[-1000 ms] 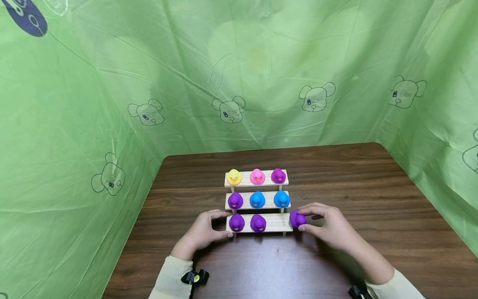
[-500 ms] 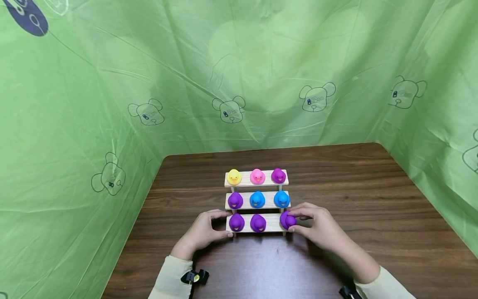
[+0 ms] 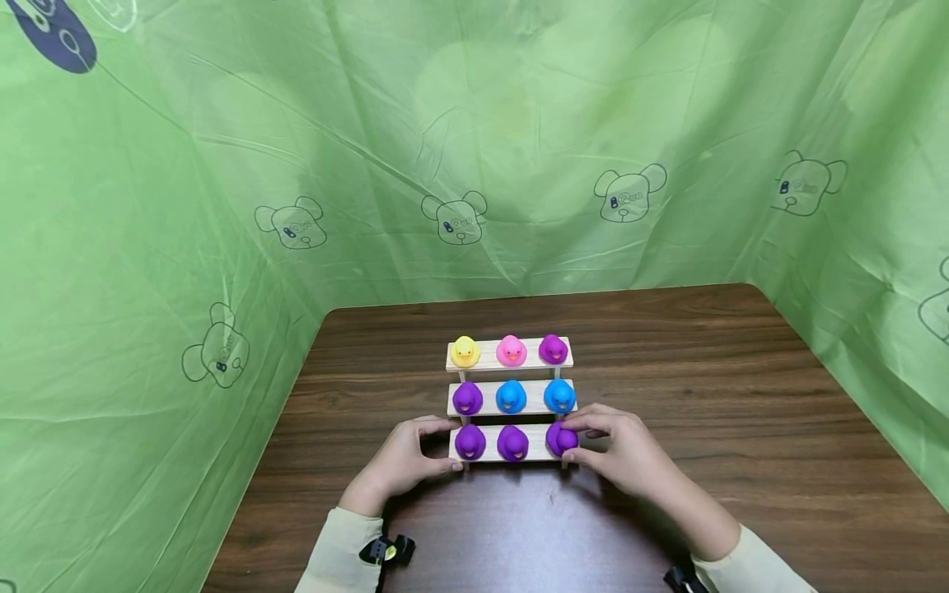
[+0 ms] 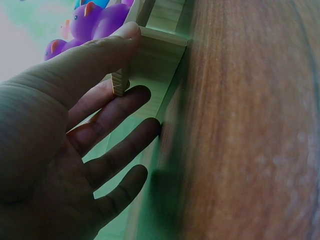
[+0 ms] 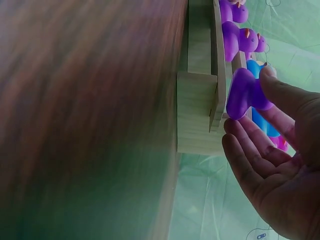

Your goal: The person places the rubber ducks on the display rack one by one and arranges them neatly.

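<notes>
A three-tier wooden display stand (image 3: 534,451) holds rubber ducks in rows. My right hand (image 3: 621,445) pinches a purple rubber duck (image 5: 241,94) between thumb and fingers at the right end of the lowest tier. In the right wrist view that duck is tilted against the board's end; full contact is unclear. My left hand (image 3: 400,459) grips the left end of the lowest tier, thumb in front and index finger behind, other fingers spread. Two purple ducks, one the middle duck (image 3: 513,443), sit on this tier. Above are a purple duck (image 3: 467,399) and two blue ducks (image 3: 511,396).
On the top tier sit a yellow duck (image 3: 465,352), a pink duck (image 3: 511,351) and a purple duck (image 3: 553,349). The stand rests on a dark wooden table (image 3: 667,346). Green printed curtains (image 3: 519,247) enclose the table's back and sides.
My right hand has moved left, carrying the purple duck from beside the lowest tier to over its right end. My left hand has stayed in place on the stand.
</notes>
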`<action>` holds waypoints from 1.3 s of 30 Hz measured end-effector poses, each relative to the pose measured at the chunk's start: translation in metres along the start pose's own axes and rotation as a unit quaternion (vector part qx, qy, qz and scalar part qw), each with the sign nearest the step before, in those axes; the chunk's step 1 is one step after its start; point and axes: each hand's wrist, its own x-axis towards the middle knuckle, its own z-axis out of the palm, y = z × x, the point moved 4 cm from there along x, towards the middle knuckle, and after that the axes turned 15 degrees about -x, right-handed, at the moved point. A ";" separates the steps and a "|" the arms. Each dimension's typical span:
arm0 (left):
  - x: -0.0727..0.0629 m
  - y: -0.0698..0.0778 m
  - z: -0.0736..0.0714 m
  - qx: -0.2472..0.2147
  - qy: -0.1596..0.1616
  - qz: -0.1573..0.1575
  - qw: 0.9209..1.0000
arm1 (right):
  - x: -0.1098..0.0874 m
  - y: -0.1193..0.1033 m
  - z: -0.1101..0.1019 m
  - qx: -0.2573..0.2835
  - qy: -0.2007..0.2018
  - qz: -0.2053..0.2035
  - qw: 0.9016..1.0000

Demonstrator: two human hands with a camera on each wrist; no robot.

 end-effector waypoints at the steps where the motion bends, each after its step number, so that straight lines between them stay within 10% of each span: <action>1: 0.000 0.000 0.000 0.000 0.000 0.000 1.000 | 0.000 -0.001 0.000 -0.005 0.001 0.002 1.000; 39: -0.001 0.000 0.000 0.004 0.000 -0.002 1.000 | 0.001 -0.004 0.007 -0.060 -0.006 -0.004 0.998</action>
